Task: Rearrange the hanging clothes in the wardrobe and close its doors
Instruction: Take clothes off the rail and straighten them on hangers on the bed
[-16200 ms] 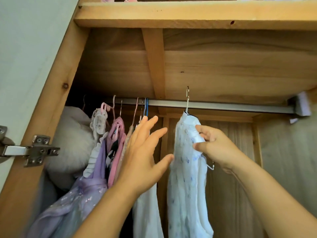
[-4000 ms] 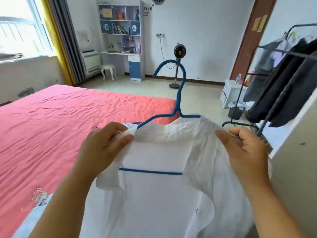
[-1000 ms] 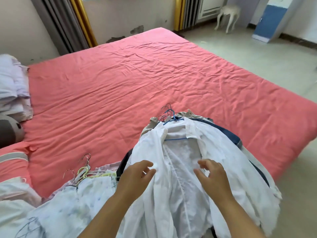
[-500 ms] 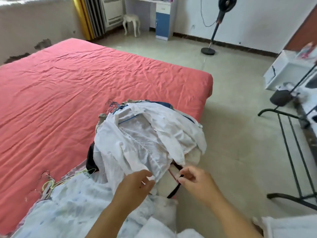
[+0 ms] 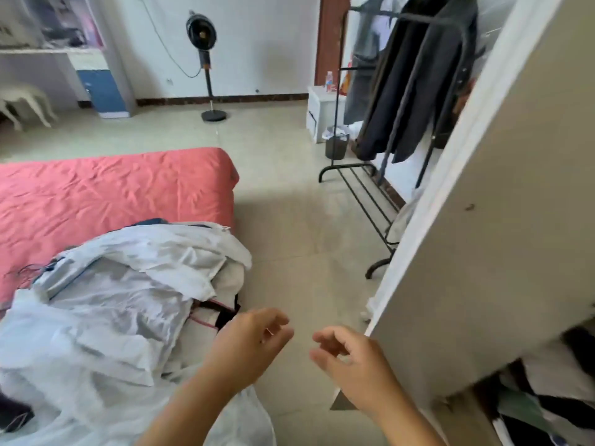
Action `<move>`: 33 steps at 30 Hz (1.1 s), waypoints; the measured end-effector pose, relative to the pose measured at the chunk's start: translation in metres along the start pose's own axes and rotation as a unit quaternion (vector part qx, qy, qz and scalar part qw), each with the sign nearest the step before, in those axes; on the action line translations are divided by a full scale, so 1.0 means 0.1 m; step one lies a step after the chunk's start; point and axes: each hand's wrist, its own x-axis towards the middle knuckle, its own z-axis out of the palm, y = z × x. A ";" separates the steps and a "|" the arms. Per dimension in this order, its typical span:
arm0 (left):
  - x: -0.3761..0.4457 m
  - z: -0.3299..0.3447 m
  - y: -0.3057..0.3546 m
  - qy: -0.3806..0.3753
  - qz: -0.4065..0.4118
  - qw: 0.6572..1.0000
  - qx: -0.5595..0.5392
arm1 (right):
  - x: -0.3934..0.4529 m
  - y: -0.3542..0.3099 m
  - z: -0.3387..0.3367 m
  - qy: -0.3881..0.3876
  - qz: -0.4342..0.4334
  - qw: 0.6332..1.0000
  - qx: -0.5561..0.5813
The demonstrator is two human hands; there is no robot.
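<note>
Item: my left hand (image 5: 249, 344), held over the floor just off the bed's near right corner, fingers loosely curled, holding nothing. Item: my right hand (image 5: 349, 365), beside it and apart from it, fingers likewise loosely curled round nothing, just short of the wardrobe door (image 5: 502, 204).

Item: heap of white clothes (image 5: 128, 284) on hangers, lying on the bed (image 5: 112, 188) along its right edge and near corner, spilling toward me. A blue hanger (image 5: 69, 278) shows within the heap; a cluster of hanger hooks (image 5: 35, 268) sticks out at the heap's left side. A dark strap with pink trim (image 5: 215, 309) shows at the heap's right edge.

Item: wardrobe door, pale, standing open at my right. Below its lower edge, folded dark and light garments (image 5: 547, 397) inside the wardrobe.

Item: black clothes rack (image 5: 370, 194) beyond the door, hung with dark coats (image 5: 415, 91).

Item: standing fan (image 5: 206, 62) against the far wall.
</note>
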 end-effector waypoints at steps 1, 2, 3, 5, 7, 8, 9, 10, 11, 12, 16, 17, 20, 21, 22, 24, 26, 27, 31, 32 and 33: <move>-0.06 0.06 0.17 -0.011 0.020 1.000 -0.004 | -0.17 0.04 -0.13 0.022 0.004 1.000 0.006; -0.11 0.14 0.38 -0.027 0.046 0.999 -0.006 | -0.38 0.09 -0.28 0.053 0.006 0.999 0.007; -0.17 0.21 0.56 -0.040 0.070 0.997 -0.007 | -0.55 0.13 -0.42 0.083 0.006 0.996 0.006; -0.27 0.38 0.92 -0.067 0.120 0.990 -0.017 | -0.90 0.22 -0.73 0.154 0.008 0.988 0.002; -0.36 0.56 1.26 -0.089 0.170 0.981 -0.036 | -1.22 0.32 -1.00 0.218 0.024 0.976 -0.006; -0.39 0.65 1.42 -0.098 0.193 0.975 -0.043 | -1.38 0.36 -1.13 0.246 0.034 0.969 -0.010; -0.40 0.74 1.60 -0.109 0.216 0.969 -0.049 | -1.54 0.40 -1.28 0.274 0.042 0.961 -0.013; -0.40 0.83 1.75 -0.122 0.239 0.962 -0.058 | -1.69 0.43 -1.40 0.301 0.050 0.952 -0.015; -0.40 0.93 1.94 -0.135 0.267 0.952 -0.061 | -1.86 0.46 -1.53 0.330 0.061 0.942 -0.017; -0.40 1.02 2.11 -0.144 0.289 0.944 -0.064 | -2.00 0.48 -1.65 0.352 0.072 0.933 -0.020; -0.34 1.31 2.81 -0.181 0.373 0.906 -0.089 | -2.47 0.54 -2.11 0.449 0.109 0.886 -0.043; -0.31 1.37 3.00 -0.191 0.390 0.896 -0.089 | -2.55 0.53 -2.24 0.474 0.117 0.872 -0.046; -0.16 1.47 3.62 -0.198 0.445 0.866 -0.112 | -2.72 0.47 -2.65 0.545 0.115 0.827 -0.074; -0.10 1.50 3.85 -0.193 0.465 0.855 -0.123 | -2.75 0.43 -2.81 0.568 0.110 0.811 -0.085; -0.03 1.52 4.07 -0.184 0.483 0.846 -0.133 | -2.77 0.38 -2.97 0.585 0.106 0.799 -0.092; 0.09 1.51 4.51 -0.172 0.505 0.831 -0.154 | -2.76 0.25 -3.29 0.611 0.095 0.778 -0.112; 0.25 1.47 4.92 -0.160 0.531 0.813 -0.180 | -2.70 0.12 -3.62 0.646 0.073 0.744 -0.153; 0.32 1.43 5.11 -0.151 0.542 0.804 -0.193 | -2.65 0.05 -3.78 0.663 0.061 0.727 -0.168; 0.61 1.29 5.77 -0.121 0.556 0.785 -0.244 | -2.43 -0.23 -4.37 0.701 0.018 0.691 -0.178; 0.66 1.26 5.91 -0.115 0.561 0.779 -0.255 | -2.38 -0.29 -4.50 0.703 0.011 0.688 -0.181; 0.71 1.23 6.02 -0.112 0.564 0.773 -0.267 | -2.34 -0.35 -4.61 0.705 0.007 0.685 -0.186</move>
